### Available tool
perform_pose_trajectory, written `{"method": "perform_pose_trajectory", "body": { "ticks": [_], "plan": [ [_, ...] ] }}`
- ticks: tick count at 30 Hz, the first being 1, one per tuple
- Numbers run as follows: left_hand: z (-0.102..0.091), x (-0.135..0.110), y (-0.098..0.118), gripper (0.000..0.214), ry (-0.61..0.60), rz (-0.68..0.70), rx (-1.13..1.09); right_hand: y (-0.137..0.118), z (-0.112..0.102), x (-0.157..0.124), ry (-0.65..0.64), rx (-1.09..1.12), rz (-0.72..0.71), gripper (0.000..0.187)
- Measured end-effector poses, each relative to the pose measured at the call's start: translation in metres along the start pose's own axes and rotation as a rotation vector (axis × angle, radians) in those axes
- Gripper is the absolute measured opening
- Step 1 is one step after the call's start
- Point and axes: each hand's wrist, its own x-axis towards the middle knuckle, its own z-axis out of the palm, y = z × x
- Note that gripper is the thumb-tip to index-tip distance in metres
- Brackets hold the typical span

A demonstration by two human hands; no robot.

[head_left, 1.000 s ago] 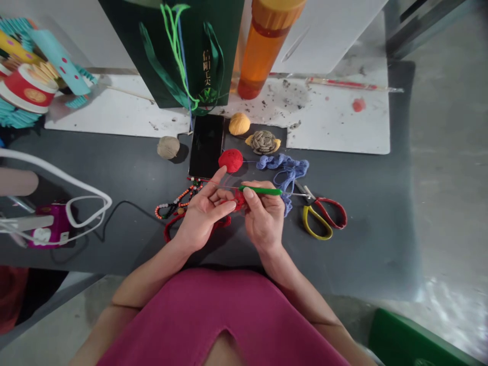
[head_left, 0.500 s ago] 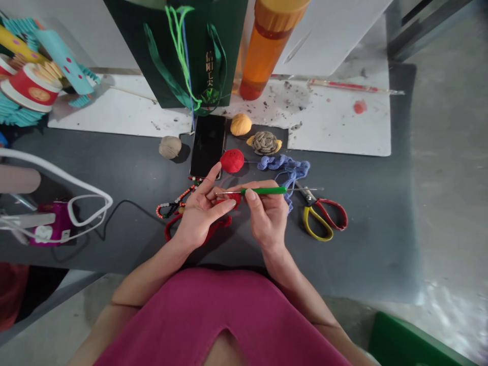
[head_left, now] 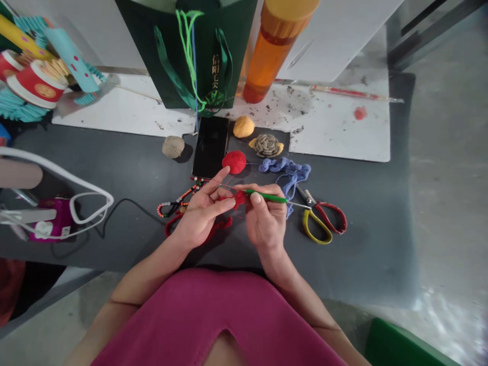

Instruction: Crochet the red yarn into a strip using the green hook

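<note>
My right hand (head_left: 266, 213) pinches a crochet hook (head_left: 269, 196) by its green handle, the thin metal shaft reaching left toward my other hand. Between thumb and fingers, my left hand (head_left: 204, 211) grips a small piece of red crochet (head_left: 239, 199), its index finger stretched toward a red ball of yarn (head_left: 234, 162). A fine red strand runs near that fingertip. Below the left hand lies a longer red knitted strip (head_left: 225, 222), partly covered by the hand. A beaded string (head_left: 179, 201) rests beside the left wrist.
Scissors (head_left: 324, 218) and blue crochet (head_left: 293, 170) lie to the right. Beyond the hands are a phone (head_left: 211, 147), grey yarn ball (head_left: 173, 147), yellow yarn ball (head_left: 243, 126), crocheted flower (head_left: 267, 146), dark green bag (head_left: 206, 56) and orange bottle (head_left: 271, 58). A white cable (head_left: 91, 178) loops at left.
The crochet hook has tilted, its right end now lower, and its tip has moved away from the left fingers. The view has shifted slightly.
</note>
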Motion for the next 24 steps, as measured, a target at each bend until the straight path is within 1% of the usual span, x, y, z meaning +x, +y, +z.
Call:
{"method": "perform_pose_trajectory", "body": {
  "ticks": [4,10,12,14,18,24],
  "plan": [
    [-0.0014,0.0007,0.0045,0.095,-0.027,-0.007,-0.026,-0.003,-0.0028,0.0043,-0.054,-0.006,0.065,0.025],
    [-0.0043,-0.0003,0.0079,0.112,-0.098,-0.047,-0.009,-0.0045,-0.0054,0.0047,-0.086,-0.011,0.058,0.018],
    [-0.0052,-0.0004,0.0089,0.115,-0.096,-0.044,0.006,-0.0051,-0.005,0.0047,-0.099,-0.001,0.054,0.016],
    [-0.0055,-0.0005,0.0095,0.118,-0.079,-0.028,0.025,-0.006,-0.0047,0.0046,-0.089,-0.023,0.052,0.019],
    [-0.0055,-0.0012,0.0097,0.118,-0.056,0.015,0.089,-0.0075,-0.0053,0.0049,-0.08,-0.101,0.057,0.028],
    [-0.0061,-0.0019,0.0111,0.107,-0.072,0.037,0.141,-0.0084,-0.0062,0.0068,-0.1,-0.108,0.066,0.03]
  ]
}}
